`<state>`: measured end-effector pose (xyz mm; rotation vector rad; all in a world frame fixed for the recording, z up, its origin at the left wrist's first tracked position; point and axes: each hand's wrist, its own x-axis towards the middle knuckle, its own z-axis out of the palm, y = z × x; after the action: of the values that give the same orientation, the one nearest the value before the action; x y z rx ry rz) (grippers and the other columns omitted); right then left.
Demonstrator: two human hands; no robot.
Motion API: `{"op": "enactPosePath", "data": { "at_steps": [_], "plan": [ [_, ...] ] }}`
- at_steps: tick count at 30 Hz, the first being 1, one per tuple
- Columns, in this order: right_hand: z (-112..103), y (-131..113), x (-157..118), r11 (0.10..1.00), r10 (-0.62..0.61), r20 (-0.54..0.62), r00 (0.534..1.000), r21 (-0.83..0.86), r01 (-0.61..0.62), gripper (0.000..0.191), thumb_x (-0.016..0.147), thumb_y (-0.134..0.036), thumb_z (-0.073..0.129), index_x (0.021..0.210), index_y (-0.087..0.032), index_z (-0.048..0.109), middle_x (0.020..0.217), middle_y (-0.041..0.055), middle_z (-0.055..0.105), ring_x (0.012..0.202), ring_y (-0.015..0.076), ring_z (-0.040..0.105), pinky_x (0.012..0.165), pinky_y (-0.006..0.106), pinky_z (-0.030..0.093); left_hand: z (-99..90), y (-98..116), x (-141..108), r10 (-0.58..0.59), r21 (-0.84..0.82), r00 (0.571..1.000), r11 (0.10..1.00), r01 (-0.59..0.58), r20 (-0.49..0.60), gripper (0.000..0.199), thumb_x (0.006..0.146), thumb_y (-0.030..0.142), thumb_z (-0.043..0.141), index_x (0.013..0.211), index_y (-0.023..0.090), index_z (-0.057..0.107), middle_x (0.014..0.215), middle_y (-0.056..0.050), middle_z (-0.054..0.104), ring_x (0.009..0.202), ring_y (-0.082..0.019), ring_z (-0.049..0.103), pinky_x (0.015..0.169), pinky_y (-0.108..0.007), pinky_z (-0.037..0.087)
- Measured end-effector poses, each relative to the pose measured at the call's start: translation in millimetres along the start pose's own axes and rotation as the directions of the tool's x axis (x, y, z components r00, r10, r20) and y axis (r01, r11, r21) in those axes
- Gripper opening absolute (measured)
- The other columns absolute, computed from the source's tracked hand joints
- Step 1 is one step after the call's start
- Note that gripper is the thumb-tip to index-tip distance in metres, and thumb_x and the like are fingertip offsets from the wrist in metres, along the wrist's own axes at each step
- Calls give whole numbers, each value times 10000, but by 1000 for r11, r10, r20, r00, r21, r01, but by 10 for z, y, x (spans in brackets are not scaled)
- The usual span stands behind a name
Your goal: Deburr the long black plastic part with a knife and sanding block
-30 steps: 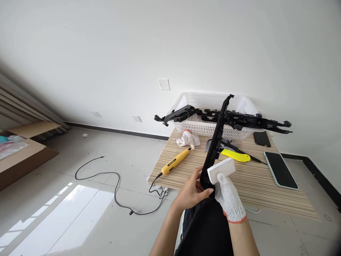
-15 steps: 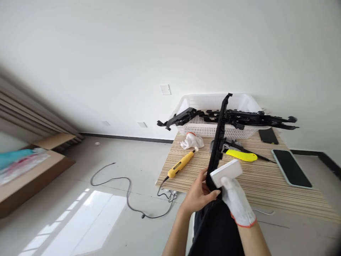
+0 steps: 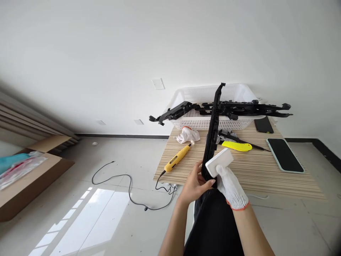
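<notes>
My bare left hand point(image 3: 195, 185) is closed round the lower end of a long black plastic trim part point(image 3: 212, 133), which points up and away from me over the table's front edge. A white cotton glove with an orange cuff covers my right hand point(image 3: 229, 183). It grips a white rectangular block point(image 3: 220, 161), whose left edge lies against or close beside the black part's lower end; contact is hard to make out. Just beyond, a yellow-green utility knife point(image 3: 236, 146) and a yellow corded pen-shaped tool point(image 3: 178, 158) lie on the table.
A white plastic basket point(image 3: 210, 124) at the back holds several black parts point(image 3: 245, 107) that overhang its sides. On the striped table point(image 3: 255, 174) lie a phone point(image 3: 285, 155), a second dark phone point(image 3: 263, 125) and a white glove point(image 3: 187, 135). A black cable point(image 3: 130, 188) trails over the floor.
The view has shifted slightly, so most things sit a little higher and further left. Both hands keep their hold on the black part and the white block, with little movement between them.
</notes>
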<state>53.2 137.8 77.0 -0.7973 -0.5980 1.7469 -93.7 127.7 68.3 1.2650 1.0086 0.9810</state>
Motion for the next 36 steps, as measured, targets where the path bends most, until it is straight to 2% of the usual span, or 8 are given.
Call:
{"op": "enactPosePath", "data": {
  "at_steps": [5,12,17,21,25,28,31,36],
  "plan": [
    [0,-22,6,993,91,50,995,-85,-87,312,689,-433,797,912,-226,727,897,58,753,872,274,688,726,360,555,13,14,-10,3,-38,1000,999,-3,0,718,782,331,763,1356,293,333,1129,-51,566,762,-139,655,641,-289,614],
    [-9,-16,8,997,66,48,997,-54,-63,366,678,-425,816,967,-225,713,922,53,746,895,270,682,748,361,546,10,20,-10,1,43,1000,999,-1,-8,727,793,301,748,1375,303,313,1135,-54,576,669,-111,660,599,-270,608],
    [-11,-16,19,999,-36,-64,997,29,38,400,756,-561,700,953,-213,707,903,69,742,889,281,678,766,394,546,14,29,-15,-15,60,1000,998,16,-15,697,813,352,723,1374,301,313,1171,-72,586,566,-74,627,470,-210,564],
    [-7,-15,16,999,-33,-61,998,-30,31,316,671,-418,820,879,-205,713,856,67,744,870,270,678,786,374,539,11,44,-19,-17,32,1000,999,17,-8,710,811,351,718,1376,319,291,1253,-92,559,601,-105,680,389,-155,501],
    [38,-28,19,993,-110,-94,990,24,112,425,697,-559,748,921,-199,722,924,88,747,894,281,677,856,419,521,-6,60,-25,-21,4,1000,1000,20,12,690,815,367,717,1366,295,308,1276,-111,549,626,-120,699,464,-194,556],
    [83,-25,8,993,-111,-104,988,-52,106,435,643,-444,823,990,-203,715,979,86,749,974,294,668,887,412,512,-22,56,-32,-10,-12,1000,1000,11,28,696,803,370,733,1361,282,326,1261,-104,540,649,-117,685,542,-246,595],
    [115,-8,-21,983,-176,-202,963,7,181,501,624,-516,805,1011,-211,716,1037,77,743,995,282,666,879,392,523,-35,40,-41,4,-17,1000,1000,-3,27,684,807,368,730,1361,280,338,1210,-85,549,669,-114,668,550,-246,584],
    [148,34,-82,991,-35,-82,996,-130,24,459,593,-414,855,981,-202,733,953,91,755,856,290,698,760,389,551,-55,43,-51,29,-18,999,999,-28,36,746,753,285,776,1362,291,345,1197,-74,555,671,-113,652,539,-233,556]
  ]
}}
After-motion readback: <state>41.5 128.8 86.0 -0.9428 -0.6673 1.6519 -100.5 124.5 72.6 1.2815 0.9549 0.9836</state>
